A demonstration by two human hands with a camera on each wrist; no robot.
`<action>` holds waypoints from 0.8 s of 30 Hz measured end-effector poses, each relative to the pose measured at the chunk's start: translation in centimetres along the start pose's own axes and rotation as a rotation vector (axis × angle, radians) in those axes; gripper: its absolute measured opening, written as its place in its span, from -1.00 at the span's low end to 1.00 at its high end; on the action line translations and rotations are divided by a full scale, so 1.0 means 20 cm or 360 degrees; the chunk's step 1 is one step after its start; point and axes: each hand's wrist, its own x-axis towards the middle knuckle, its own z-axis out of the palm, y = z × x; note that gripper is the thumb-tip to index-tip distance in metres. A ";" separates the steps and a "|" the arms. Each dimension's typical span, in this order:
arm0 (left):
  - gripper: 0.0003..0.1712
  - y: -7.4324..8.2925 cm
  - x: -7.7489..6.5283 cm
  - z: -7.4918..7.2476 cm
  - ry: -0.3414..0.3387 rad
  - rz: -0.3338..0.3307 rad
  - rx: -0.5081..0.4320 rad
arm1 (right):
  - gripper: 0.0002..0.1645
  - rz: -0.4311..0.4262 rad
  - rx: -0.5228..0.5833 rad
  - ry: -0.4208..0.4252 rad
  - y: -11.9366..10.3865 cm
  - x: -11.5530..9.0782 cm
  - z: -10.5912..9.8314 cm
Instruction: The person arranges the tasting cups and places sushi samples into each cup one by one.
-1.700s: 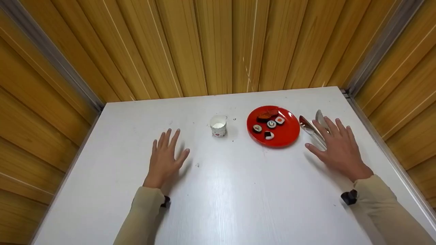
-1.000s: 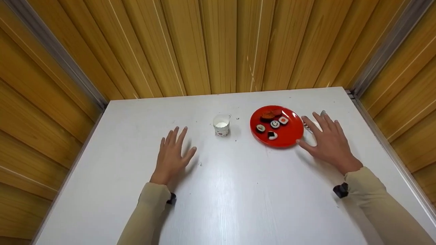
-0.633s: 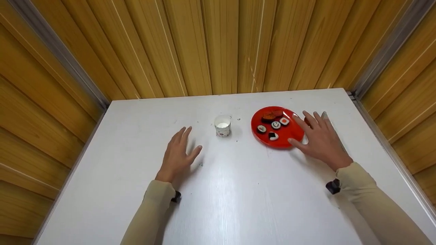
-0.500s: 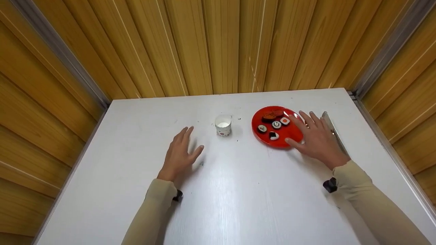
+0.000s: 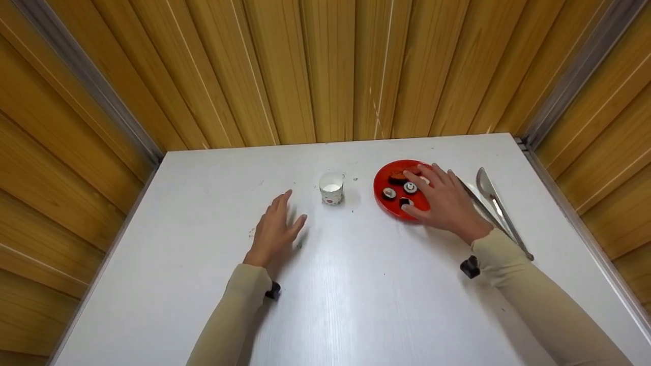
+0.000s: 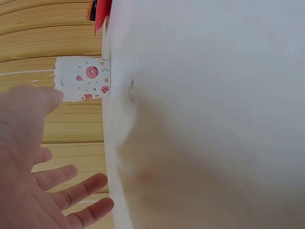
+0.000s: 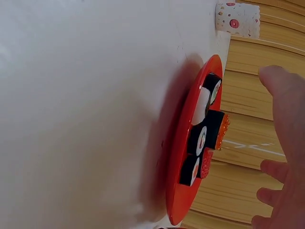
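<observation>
Fingers spread, my right hand [image 5: 446,206] hovers over the right side of a red plate [image 5: 379,185], hiding part of it. On the plate sit several toy-like sushi pieces: a roe-topped one [image 7: 218,130], a rice ball [image 7: 201,106] with a black band, and rolls such as this sushi roll [image 5: 389,193]. The right wrist view shows nothing in that hand. My left hand [image 5: 273,231] is held over the white table with the thumb apart and nothing in it. Nearest to it stands a white paper cup [image 5: 331,194] with a pink pattern [image 6: 92,72].
Metal tongs [image 5: 484,182] lie right of the plate, partly behind the right hand, their joined end toward the table's front right. The white table [image 5: 346,295] ends at a wood-patterned wall [image 5: 325,71]. Similar panels [image 5: 40,203] rise on both sides.
My right hand has moved left from above the tongs to above the plate, uncovering most of the tongs. My left hand has shifted slightly right and turned inward.
</observation>
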 end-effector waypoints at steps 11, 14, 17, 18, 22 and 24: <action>-0.17 0.03 0.04 0.03 -0.0058 -0.0153 -0.0299 | -0.06 -0.0127 0.0057 -0.0076 -0.11 0.13 0.00; -0.19 0.04 0.05 0.04 -0.0061 -0.0136 -0.0370 | -0.03 -0.0146 0.0112 -0.0131 -0.13 0.15 0.00; -0.21 0.04 0.07 0.05 -0.0074 -0.0132 -0.0439 | -0.05 -0.0164 0.0154 -0.0150 -0.15 0.17 0.01; -0.22 0.04 0.07 0.05 -0.0080 -0.0140 -0.0462 | -0.06 -0.0171 0.0164 -0.0152 -0.16 0.18 0.01; -0.24 0.05 0.09 0.06 -0.0089 -0.0167 -0.0522 | -0.11 -0.0204 0.0192 -0.0157 -0.19 0.21 0.01; -0.25 0.07 0.09 0.06 -0.0078 -0.0178 -0.0544 | -0.14 -0.0215 0.0202 -0.0161 -0.21 0.23 0.01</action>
